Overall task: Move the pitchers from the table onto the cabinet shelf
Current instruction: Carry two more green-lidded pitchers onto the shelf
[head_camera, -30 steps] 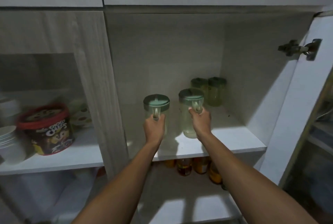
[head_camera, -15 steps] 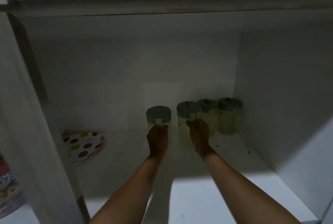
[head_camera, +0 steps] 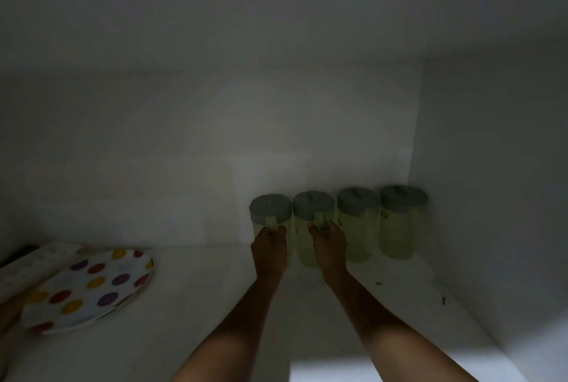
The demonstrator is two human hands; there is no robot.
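You see four clear pitchers (head_camera: pixel 338 225) with grey-green lids standing upright in a tight row just right of the frame's centre, on the white cabinet shelf (head_camera: pixel 199 295) against its back wall, the rightmost in the corner.

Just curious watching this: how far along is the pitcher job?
Two pitchers stand at the back right of the shelf. The left hand and right hand each grip another pitcher's handle, beside those. Left: letting go. The table is out of view.
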